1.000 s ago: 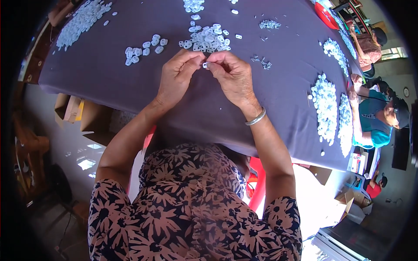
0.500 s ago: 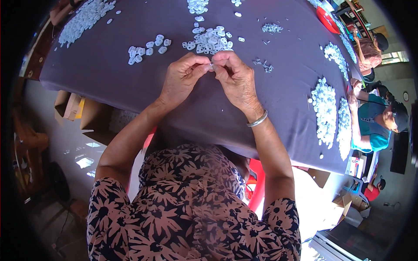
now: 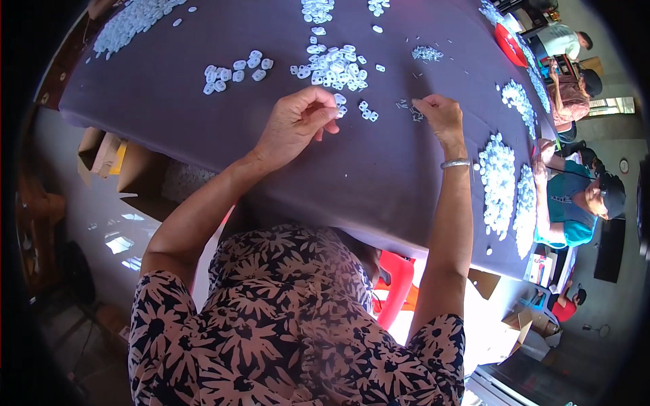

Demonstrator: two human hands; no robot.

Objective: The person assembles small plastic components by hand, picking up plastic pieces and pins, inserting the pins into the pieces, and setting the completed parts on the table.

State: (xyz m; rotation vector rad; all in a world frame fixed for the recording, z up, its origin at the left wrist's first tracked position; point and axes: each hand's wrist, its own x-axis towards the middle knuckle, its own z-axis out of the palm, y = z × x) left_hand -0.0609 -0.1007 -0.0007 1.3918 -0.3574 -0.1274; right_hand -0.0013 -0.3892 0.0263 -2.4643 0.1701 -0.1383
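My left hand [image 3: 295, 123] is raised over the dark tablecloth, thumb and fingers pinched on a small white plastic piece [image 3: 338, 114], partly hidden by the fingertips. Just beyond it lies a heap of white oval plastic pieces with holes [image 3: 337, 66]. A few similar loose pieces [image 3: 368, 111] rest to its right. My right hand [image 3: 443, 120], with a silver bracelet on the wrist, reaches down at a small scatter of thin metal pins [image 3: 403, 104]. Its thumb and fingertips are pressed together there; whatever they hold is too small to make out.
Another pin pile [image 3: 426, 53] lies farther back. White pieces form a small group [image 3: 217, 78] at left, a large far-left heap [image 3: 139, 26] and long right-hand heaps [image 3: 497, 183]. A red bowl [image 3: 509, 44] sits at the far right edge. Co-workers [image 3: 579, 203] sit along the right side.
My hands were together at the fingertips and have parted. The right one has moved right to the metal pins; the left has stayed near the white heap. The view has shifted slightly.
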